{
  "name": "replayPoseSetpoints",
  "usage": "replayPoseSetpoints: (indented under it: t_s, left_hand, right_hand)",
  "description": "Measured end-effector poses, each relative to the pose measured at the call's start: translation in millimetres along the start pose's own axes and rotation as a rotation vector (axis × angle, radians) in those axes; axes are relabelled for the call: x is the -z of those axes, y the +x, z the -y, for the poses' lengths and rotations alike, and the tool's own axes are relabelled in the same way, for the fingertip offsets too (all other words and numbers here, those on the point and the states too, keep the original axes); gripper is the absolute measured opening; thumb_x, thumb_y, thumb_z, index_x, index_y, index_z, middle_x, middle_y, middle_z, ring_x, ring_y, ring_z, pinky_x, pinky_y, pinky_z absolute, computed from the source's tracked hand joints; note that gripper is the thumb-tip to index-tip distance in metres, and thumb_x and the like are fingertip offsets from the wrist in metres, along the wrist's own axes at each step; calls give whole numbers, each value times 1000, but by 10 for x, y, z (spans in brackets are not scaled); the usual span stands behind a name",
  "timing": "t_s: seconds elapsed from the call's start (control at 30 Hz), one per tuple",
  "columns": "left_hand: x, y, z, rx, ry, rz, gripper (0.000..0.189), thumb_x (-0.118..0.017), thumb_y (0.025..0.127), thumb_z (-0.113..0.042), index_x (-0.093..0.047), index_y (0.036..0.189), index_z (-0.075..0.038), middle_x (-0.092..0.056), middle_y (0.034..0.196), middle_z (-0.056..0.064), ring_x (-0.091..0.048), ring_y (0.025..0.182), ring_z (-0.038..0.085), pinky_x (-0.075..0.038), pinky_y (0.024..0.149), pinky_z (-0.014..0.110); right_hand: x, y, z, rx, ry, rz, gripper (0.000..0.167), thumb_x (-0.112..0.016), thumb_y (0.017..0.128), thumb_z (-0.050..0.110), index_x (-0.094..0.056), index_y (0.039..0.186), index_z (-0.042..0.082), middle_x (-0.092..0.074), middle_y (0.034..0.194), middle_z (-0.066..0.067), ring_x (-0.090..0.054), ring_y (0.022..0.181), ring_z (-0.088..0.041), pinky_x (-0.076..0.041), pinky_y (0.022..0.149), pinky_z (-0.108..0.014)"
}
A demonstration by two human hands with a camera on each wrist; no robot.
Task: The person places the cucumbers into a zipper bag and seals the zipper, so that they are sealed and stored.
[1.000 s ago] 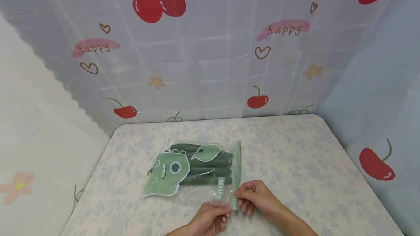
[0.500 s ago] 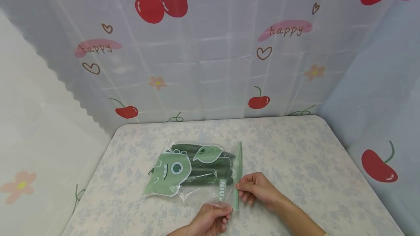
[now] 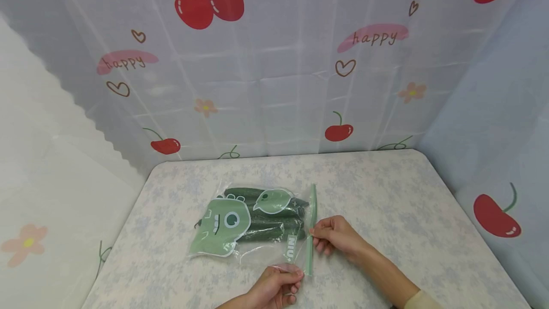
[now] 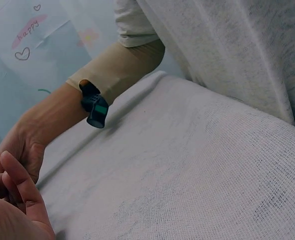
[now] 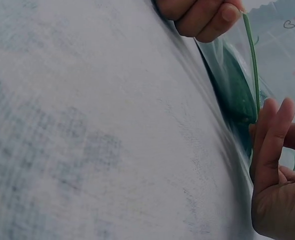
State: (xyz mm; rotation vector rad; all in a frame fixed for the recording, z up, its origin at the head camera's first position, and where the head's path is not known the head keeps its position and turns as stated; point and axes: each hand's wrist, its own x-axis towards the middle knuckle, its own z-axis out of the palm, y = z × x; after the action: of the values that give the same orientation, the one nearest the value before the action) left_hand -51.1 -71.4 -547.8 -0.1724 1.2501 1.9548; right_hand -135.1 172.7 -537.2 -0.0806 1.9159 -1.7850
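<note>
A clear zip bag (image 3: 257, 254) with a green cartoon monster print lies flat on the table, its green zip strip (image 3: 310, 256) on the right side. Several dark green cucumbers (image 3: 268, 225) show through the plastic. My left hand (image 3: 274, 286) pinches the bag's near corner by the lower end of the strip. Higher up the strip, my right hand (image 3: 336, 236) pinches it between thumb and index finger, the other fingers loosely curled. In the right wrist view the green strip (image 5: 252, 60) runs from the left hand (image 5: 202, 15) to the right hand (image 5: 272, 155).
The table (image 3: 386, 194) wears a pale floral cloth. Behind it hangs a curtain (image 3: 274, 85) with cherries and "happy" prints, and more sheeting stands at both sides. A dark wrist device (image 4: 94, 105) sits on the right forearm in the left wrist view.
My right hand has slid up along the zip strip, away from the near corner. The left hand keeps its pinch at that corner, and the bag has barely shifted.
</note>
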Motion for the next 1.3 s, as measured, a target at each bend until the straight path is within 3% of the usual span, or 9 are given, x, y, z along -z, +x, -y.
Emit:
replayPoseSetpoints:
  t_s: [0.27, 0.6, 0.8, 1.3]
  left_hand:
    - [7, 4, 9, 0, 7, -12, 17, -67, 102, -9, -68, 89, -20, -65, 75, -10, -57, 65, -3, -53, 59, 12]
    - [44, 7, -11, 12, -1, 21, 15, -69, 102, -13, -65, 89, -19, -64, 75, -10, -58, 65, -3, -54, 60, 12]
    - [47, 5, -16, 17, -4, 12, 16, -67, 103, -12, -64, 89, -20, -64, 75, -10, -57, 65, -4, -54, 60, 12]
    - [29, -2, -58, 23, -5, 0, 18, -67, 104, -14, -66, 86, -18, -62, 72, -11, -54, 63, -3, -52, 59, 12]
  right_hand:
    - [60, 96, 1, 2, -8, -5, 30, -70, 104, 18, -72, 107, -11, -74, 77, 3, -67, 62, -6, -55, 53, -21]
    - [149, 181, -17, 12, 31, 4, 24, -69, 105, 17, -70, 108, -7, -73, 78, 4, -65, 62, -2, -55, 53, -19]
    - [187, 207, -10, 28, 37, 13, 23, -68, 105, 18, -69, 108, -5, -72, 82, 5, -57, 61, -1, -50, 53, -16]
    - [234, 335, 13, -22, 139, 19, 13, -67, 107, 18, -70, 98, 9, -71, 80, 8, -54, 58, 2, -47, 52, -14]
